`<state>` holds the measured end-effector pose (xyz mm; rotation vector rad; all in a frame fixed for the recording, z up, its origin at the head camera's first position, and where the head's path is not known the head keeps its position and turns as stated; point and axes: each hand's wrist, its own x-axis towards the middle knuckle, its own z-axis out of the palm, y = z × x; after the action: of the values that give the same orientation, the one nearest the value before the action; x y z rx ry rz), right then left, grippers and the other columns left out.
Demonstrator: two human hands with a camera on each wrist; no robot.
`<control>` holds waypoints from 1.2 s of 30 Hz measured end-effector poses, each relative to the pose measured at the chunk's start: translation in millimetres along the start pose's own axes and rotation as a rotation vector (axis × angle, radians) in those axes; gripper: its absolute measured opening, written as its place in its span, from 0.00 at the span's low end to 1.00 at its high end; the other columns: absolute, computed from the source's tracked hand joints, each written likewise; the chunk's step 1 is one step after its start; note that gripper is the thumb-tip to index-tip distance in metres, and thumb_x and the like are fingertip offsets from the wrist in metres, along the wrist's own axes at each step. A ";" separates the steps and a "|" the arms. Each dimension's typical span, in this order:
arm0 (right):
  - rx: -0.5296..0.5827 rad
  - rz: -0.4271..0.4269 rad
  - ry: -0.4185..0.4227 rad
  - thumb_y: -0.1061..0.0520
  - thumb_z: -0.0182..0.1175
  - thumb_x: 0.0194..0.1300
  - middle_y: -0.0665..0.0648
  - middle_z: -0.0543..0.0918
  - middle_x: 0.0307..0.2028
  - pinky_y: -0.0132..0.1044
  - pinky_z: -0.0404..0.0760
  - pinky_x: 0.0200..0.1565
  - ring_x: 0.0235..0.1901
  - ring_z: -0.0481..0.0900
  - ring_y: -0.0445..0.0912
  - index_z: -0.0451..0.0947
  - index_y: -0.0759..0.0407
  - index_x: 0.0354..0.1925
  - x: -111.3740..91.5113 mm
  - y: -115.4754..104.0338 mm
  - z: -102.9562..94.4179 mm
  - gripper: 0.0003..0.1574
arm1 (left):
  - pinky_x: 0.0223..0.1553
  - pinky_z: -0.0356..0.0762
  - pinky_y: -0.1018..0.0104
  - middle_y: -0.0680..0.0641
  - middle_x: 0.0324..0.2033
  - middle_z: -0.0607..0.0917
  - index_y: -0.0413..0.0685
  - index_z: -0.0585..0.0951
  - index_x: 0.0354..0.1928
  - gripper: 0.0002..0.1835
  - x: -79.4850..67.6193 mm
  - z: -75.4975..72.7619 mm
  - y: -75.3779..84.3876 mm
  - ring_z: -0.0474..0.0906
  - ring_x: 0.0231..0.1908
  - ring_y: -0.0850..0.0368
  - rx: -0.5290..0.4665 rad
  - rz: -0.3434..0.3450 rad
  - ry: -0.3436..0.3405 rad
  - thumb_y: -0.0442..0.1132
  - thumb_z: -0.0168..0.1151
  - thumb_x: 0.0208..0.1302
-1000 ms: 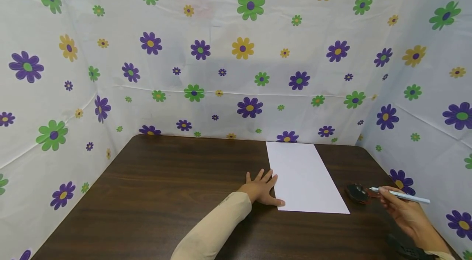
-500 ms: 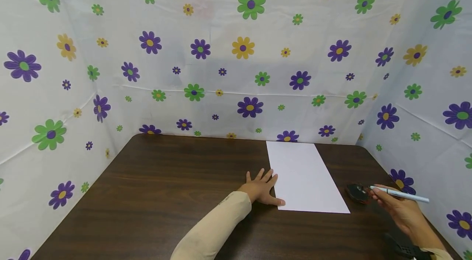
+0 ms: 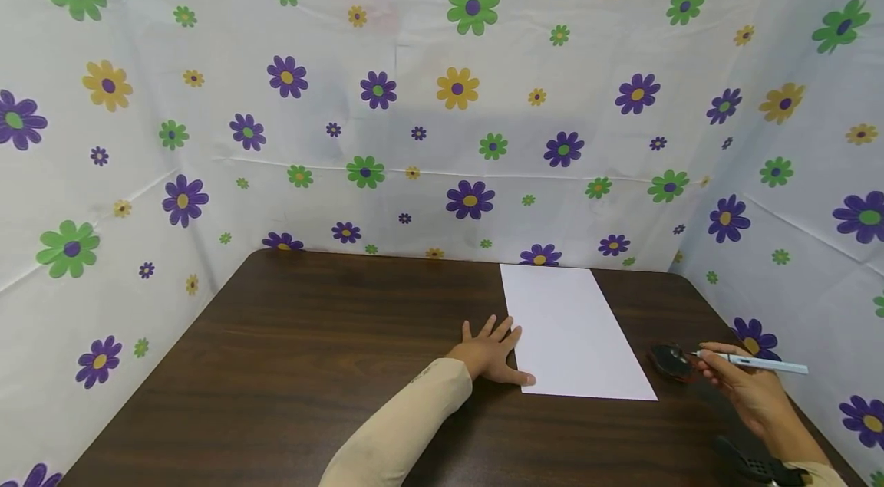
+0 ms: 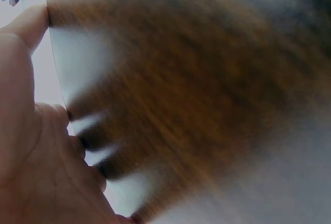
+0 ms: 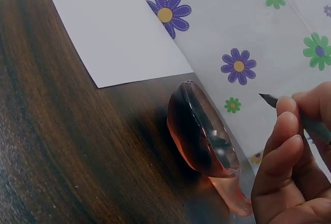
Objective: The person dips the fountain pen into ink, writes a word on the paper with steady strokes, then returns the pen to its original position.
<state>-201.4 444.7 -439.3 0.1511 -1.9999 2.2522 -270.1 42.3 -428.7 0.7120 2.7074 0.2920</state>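
My left hand (image 3: pixel 489 357) lies flat with spread fingers along the near left edge of a blank white sheet of paper (image 3: pixel 569 333); thumb and fingertips touch the paper. The left wrist view shows the palm side (image 4: pixel 46 167) and finger shadows on the tabletop. My right hand (image 3: pixel 749 395) pinches a pale blue pen (image 3: pixel 770 364) between thumb and fingers, its dark tip (image 5: pixel 267 99) pointing left. Just beyond that tip sits a small reddish, see-through glass vessel (image 3: pixel 670 361) with a dark inside; the right wrist view shows the glass vessel (image 5: pixel 199 131) on the table, with a tail-like end.
The dark wood-grain table (image 3: pixel 311 364) has rounded far corners. White cloth with purple, green and yellow flowers (image 3: pixel 387 88) hangs behind it and along both sides. The sheet reaches the table's far edge. A dark strap (image 3: pixel 763 468) is round my right wrist.
My right hand has shifted slightly left with the pen, its tip now right by the glass vessel. My left hand and the paper have stayed put.
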 end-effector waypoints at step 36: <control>-0.353 0.070 0.079 0.65 0.59 0.66 0.47 0.86 0.25 0.30 0.81 0.28 0.23 0.82 0.38 0.86 0.58 0.32 8.5 0.1 6.3 0.10 | 0.68 0.28 0.35 0.58 0.76 0.41 0.66 0.46 0.76 0.51 3.7 2.4 -3.8 0.33 0.75 0.54 -0.028 0.012 -0.024 0.74 0.53 0.55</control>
<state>-209.9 438.7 -437.3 -0.0418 -2.3485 1.8663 -273.9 41.1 -433.0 0.7195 2.6721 0.3219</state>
